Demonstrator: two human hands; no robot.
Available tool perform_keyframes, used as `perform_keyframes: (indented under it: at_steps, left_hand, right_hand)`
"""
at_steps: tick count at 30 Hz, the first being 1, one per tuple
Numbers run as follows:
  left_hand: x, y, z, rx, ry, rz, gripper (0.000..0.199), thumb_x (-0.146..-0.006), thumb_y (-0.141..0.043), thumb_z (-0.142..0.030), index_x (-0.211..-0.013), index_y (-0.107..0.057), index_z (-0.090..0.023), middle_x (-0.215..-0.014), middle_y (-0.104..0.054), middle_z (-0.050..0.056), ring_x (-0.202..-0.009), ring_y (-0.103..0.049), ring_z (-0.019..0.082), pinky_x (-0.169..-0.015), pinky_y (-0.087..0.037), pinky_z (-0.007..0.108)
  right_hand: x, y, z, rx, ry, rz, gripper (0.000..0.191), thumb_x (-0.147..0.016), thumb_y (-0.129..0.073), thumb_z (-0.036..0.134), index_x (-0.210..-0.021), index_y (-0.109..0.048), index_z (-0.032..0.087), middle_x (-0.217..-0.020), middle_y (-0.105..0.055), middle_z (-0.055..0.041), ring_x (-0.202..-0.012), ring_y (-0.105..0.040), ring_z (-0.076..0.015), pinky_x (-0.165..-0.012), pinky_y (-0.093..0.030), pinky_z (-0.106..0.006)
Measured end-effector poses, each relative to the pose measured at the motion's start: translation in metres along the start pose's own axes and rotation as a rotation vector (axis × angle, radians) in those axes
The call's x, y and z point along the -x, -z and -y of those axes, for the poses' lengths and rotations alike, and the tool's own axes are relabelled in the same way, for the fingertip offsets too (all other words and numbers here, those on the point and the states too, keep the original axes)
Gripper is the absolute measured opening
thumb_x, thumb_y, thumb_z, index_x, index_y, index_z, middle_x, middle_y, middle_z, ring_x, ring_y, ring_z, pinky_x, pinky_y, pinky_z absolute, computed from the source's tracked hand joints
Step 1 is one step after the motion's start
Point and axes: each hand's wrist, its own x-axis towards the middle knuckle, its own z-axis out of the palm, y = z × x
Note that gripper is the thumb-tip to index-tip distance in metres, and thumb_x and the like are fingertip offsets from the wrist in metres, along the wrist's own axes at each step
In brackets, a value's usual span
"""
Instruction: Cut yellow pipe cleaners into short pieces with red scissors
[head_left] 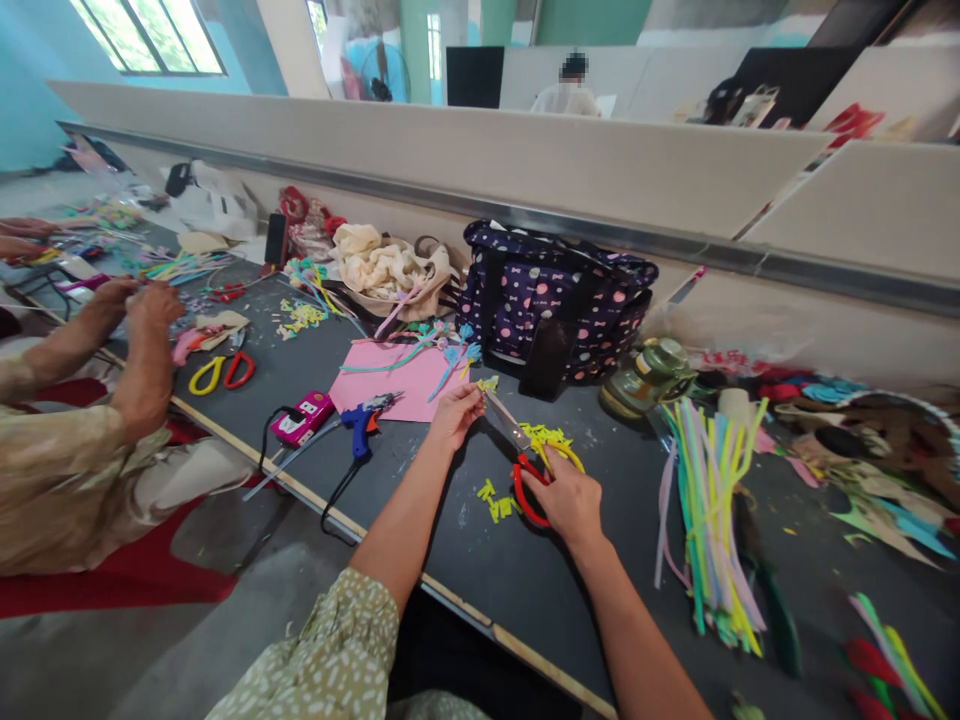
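My right hand (pixel 571 500) is wrapped round the red and yellow handles of a pair of scissors (pixel 510 424). Its blades point up and left toward my left hand (pixel 456 415). Between the closed fingertips of that left hand is a small yellow-green piece (pixel 489 384), right at the scissor tips; whether the blades touch it I cannot tell. Behind the scissors lies a pile of short yellow pieces (pixel 551 437). More yellow cut bits (pixel 498 502) are scattered on the dark table (pixel 465 570) in front of the blades.
A pink sheet (pixel 397 385), a blue glue gun (pixel 364 425) and a magenta box (pixel 302 418) lie to the left. Beyond stand a dotted bag (pixel 555 290), a phone (pixel 549 358) and a jar (pixel 646 378). Pastel strips (pixel 712 530) lie right. A co-worker's hands (pixel 154 305) work far left.
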Motion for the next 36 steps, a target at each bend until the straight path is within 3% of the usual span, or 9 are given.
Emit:
perform_keyframes:
  at_steps: [8, 17, 36]
  left_hand:
    - [0.0023, -0.0031, 0.0001, 0.004, 0.036, -0.049, 0.030, -0.054, -0.082, -0.024, -0.076, -0.065, -0.012, -0.059, -0.059, -0.001, -0.054, -0.053, 0.007, -0.059, -0.042, 0.022]
    - [0.0009, -0.0039, 0.0013, 0.037, 0.036, -0.101, 0.030, -0.053, -0.081, -0.019, -0.078, -0.064, -0.013, -0.058, -0.058, -0.002, -0.052, -0.051, 0.007, -0.056, -0.040, 0.021]
    - [0.0000, -0.0018, 0.0039, 0.177, 0.124, 0.021, 0.021, -0.065, -0.073, -0.010, -0.082, -0.062, -0.012, -0.063, -0.061, 0.001, -0.055, -0.053, 0.007, -0.060, -0.044, 0.020]
  right_hand:
    - [-0.0015, 0.0023, 0.0024, 0.042, -0.007, 0.014, 0.034, -0.080, -0.052, 0.055, -0.084, -0.058, 0.022, -0.064, -0.058, 0.0028, -0.061, -0.056, -0.0128, -0.054, -0.029, -0.024]
    - [-0.0011, 0.0014, 0.0025, 0.046, -0.013, 0.017, 0.036, -0.081, -0.052, 0.055, -0.092, -0.060, 0.022, -0.065, -0.059, 0.0024, -0.062, -0.057, -0.0135, -0.055, -0.030, -0.024]
    - [-0.0018, 0.0011, 0.0050, -0.015, -0.061, 0.055, 0.039, -0.078, -0.053, 0.060, -0.088, -0.059, 0.022, -0.062, -0.059, 0.0034, -0.060, -0.056, -0.0128, -0.053, -0.028, -0.024]
